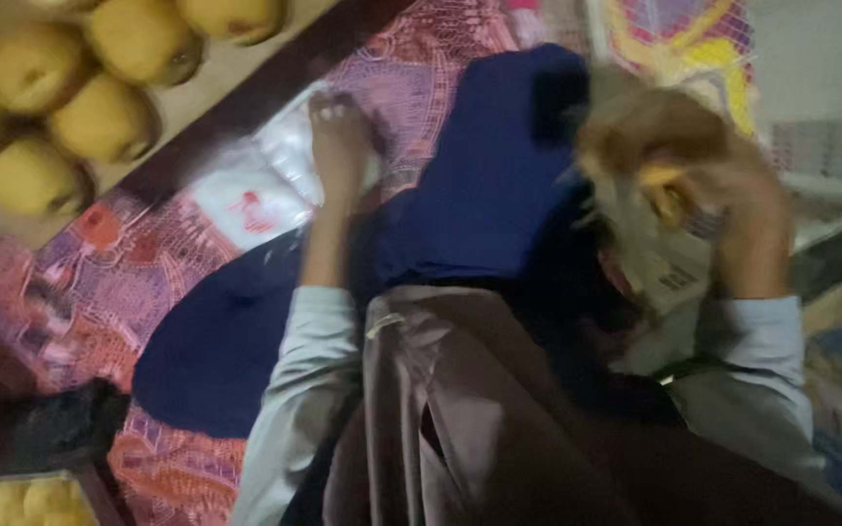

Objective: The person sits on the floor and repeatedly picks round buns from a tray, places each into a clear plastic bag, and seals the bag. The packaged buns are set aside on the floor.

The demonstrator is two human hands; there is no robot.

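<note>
My left hand (339, 146) reaches forward and rests on a pile of clear plastic bags (275, 170) on the patterned pink mat; blur hides whether its fingers pinch a bag. My right hand (733, 200) is raised at the right and closed around a yellow fruit (663, 185) partly wrapped in crumpled printed paper (650, 258). This hand is heavily blurred. Both arms wear light grey sleeves. A dark blue cloth (484, 185) lies across my lap between the hands.
A tray of several yellow round fruits (99, 117) stands at the upper left, with a dark wooden edge (275, 83) beside it. More yellow fruit (12, 499) shows at the bottom left. A white wire rack (821, 166) stands at the right. My brown garment (499, 429) fills the foreground.
</note>
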